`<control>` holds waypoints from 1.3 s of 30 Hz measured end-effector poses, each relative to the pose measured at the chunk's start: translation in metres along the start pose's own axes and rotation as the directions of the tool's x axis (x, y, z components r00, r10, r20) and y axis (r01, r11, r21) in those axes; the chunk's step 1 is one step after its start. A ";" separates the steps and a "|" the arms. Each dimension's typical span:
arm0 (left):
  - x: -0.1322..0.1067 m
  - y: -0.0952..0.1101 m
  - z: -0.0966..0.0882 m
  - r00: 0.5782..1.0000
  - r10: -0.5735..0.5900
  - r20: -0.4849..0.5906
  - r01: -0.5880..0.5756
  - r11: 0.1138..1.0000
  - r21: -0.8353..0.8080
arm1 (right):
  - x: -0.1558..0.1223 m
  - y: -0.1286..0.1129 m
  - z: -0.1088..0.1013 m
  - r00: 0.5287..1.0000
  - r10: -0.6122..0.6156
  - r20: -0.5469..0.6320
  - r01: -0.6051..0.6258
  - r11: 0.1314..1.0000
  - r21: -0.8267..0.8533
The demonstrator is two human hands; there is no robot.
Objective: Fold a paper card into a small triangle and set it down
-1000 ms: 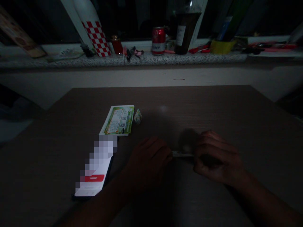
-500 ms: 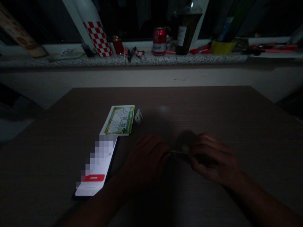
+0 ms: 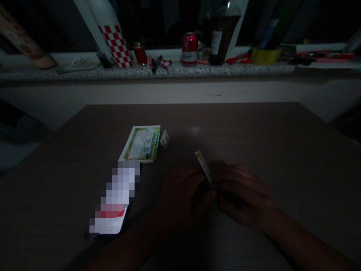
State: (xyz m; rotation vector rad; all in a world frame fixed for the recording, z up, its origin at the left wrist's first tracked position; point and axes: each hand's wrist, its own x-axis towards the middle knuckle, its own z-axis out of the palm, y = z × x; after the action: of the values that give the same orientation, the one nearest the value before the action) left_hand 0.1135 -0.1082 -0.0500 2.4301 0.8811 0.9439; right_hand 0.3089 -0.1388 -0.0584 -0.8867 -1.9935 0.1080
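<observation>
A narrow folded paper strip (image 3: 203, 165), pale with a yellowish tip, sticks up at a slant between my hands over the table. My right hand (image 3: 245, 194) is closed in a pinch at the strip's lower end. Close against it from the other side is my left hand (image 3: 186, 195), its thumb and curled fingers reaching the same end; both sides are dim. The strip's lowest part is hidden by my fingers.
Left of my hands lie a lit phone (image 3: 113, 226), partly pixelated, and a stack of green printed papers (image 3: 142, 143). A small folded paper piece (image 3: 165, 139) stands beside the stack. Behind the table, a stone windowsill (image 3: 175, 71) carries a red can (image 3: 190, 49), bottles and clutter.
The strip has swung from lying flat between both hands to slanting upward, away from me. My hands have come together, the left moving right and the right moving slightly left.
</observation>
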 end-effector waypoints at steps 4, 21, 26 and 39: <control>-0.002 0.001 -0.001 1.000 -0.003 0.002 0.003 1.000 -0.030 | 0.000 -0.003 0.002 0.998 -0.023 0.056 0.020 0.999 0.044; 0.000 -0.012 -0.008 0.988 0.153 0.009 -0.153 0.979 0.136 | 0.007 -0.007 -0.010 0.995 -0.028 -0.091 0.017 0.992 -0.122; 0.001 -0.009 -0.008 0.973 0.198 0.116 -0.213 0.967 0.142 | 0.004 -0.006 -0.008 0.998 -0.030 -0.059 0.021 0.990 -0.141; 0.001 -0.002 -0.006 0.966 0.207 0.152 -0.221 0.972 0.077 | 0.000 0.000 0.000 0.998 -0.020 0.066 0.027 0.994 -0.106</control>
State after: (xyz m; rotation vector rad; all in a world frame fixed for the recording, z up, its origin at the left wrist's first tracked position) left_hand 0.1094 -0.1047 -0.0468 2.6766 0.6347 0.8033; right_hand 0.3091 -0.1391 -0.0584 -0.9376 -2.0852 0.0164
